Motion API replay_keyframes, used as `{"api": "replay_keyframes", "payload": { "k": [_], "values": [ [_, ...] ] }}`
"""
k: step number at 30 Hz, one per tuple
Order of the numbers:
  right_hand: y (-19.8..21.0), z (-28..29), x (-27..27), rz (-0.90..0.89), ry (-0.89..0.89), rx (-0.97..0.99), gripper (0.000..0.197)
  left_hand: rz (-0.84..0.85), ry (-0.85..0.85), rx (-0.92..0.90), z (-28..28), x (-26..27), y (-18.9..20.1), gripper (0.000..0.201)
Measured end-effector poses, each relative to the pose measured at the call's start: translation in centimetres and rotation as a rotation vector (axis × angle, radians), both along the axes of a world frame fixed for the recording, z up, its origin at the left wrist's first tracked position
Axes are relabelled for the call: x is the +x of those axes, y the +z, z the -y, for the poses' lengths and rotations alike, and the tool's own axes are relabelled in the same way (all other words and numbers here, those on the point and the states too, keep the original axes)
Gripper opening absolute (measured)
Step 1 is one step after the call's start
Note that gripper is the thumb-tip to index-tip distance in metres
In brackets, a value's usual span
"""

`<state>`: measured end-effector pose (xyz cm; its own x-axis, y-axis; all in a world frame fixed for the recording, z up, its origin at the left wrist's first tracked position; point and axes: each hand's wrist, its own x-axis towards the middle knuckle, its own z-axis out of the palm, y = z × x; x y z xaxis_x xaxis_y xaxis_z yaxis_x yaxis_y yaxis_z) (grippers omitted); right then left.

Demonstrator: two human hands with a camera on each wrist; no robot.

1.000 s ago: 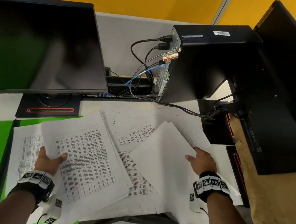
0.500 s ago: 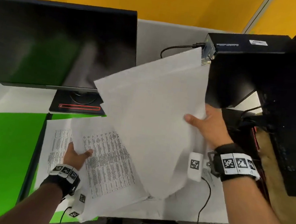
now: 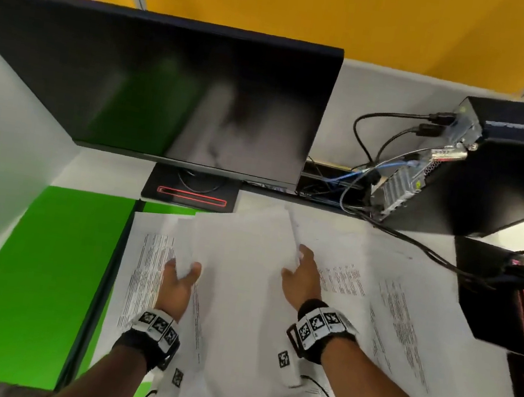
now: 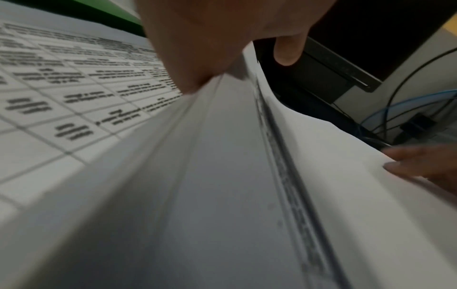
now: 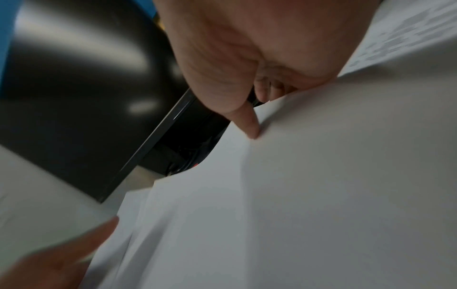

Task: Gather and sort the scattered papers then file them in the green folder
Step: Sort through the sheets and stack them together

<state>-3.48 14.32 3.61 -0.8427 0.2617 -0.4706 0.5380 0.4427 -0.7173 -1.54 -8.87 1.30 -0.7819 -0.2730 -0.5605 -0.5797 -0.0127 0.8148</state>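
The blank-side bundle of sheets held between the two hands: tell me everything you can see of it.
The bundle of sheets is white paper, several sheets, blank side up, edges uneven and fanned. It lies low and slightly tilted over the printed pages on the desk, in front of the monitor stand. The left hand grips its left edge, thumb on top; the right hand holds its right edge, fingers curled under. Print shows along one inner sheet's edge in the left wrist view.

Both forearms fwd, L hand (image 3: 180,279) & R hand (image 3: 302,275) thumbs up, fingers curled under.
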Motion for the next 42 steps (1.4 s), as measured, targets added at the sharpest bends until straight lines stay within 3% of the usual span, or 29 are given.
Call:
{"api": "replay_keyframes", "payload": {
  "k": [3,5,7,10,12,16,21,26,31,34,37,42],
  "values": [
    [-0.1,0.7,0.2,0.035,0.209,0.151,0.065,0.011,0.033,-0.010,0.8,-0.9,-0.3,0.033],
    [0.0,1.3,0.7,0.104,0.339,0.256,0.070,0.015,0.048,0.014,1.3,-2.1,-0.4,0.031],
    [0.2,1.9,1.0,0.162,0.407,0.238,0.077,-0.003,0.050,0.048,1.8,-3.6,-0.4,0.042],
    [0.3,2.2,0.5,0.213,0.485,0.210,0.083,-0.071,-0.032,-0.018,2.3,-5.7,-0.9,0.075],
    [0.6,2.0,-0.6,0.217,0.500,0.219,0.082,-0.118,-0.114,-0.122,2.5,-6.9,-0.9,0.079],
    [1.2,1.7,-3.5,0.226,0.509,0.256,0.081,-0.174,-0.219,-0.276,2.5,-8.2,-1.5,0.054],
    [0.5,2.9,-3.5,0.211,0.616,0.316,0.081,-0.165,-0.205,-0.272,2.0,-8.3,-1.3,0.069],
    [0.6,2.8,-4.0,0.221,0.533,0.389,0.076,-0.119,-0.264,-0.330,2.8,-8.4,-1.6,0.042],
    [0.3,3.6,-5.8,0.106,0.620,0.517,0.077,-0.167,-0.266,-0.317,1.9,-8.3,-0.8,0.065],
    [0.0,3.4,-7.9,0.091,0.661,0.524,0.075,-0.207,-0.319,-0.379,2.1,-8.4,-1.2,0.049],
    [-0.1,3.6,-9.8,0.134,0.671,0.497,0.072,-0.143,-0.352,-0.399,2.3,-8.9,-1.4,0.032],
    [-0.7,3.9,-10.5,0.174,0.679,0.496,0.058,-0.134,-0.384,-0.420,2.5,-8.7,-1.7,0.021]
  ]
}}
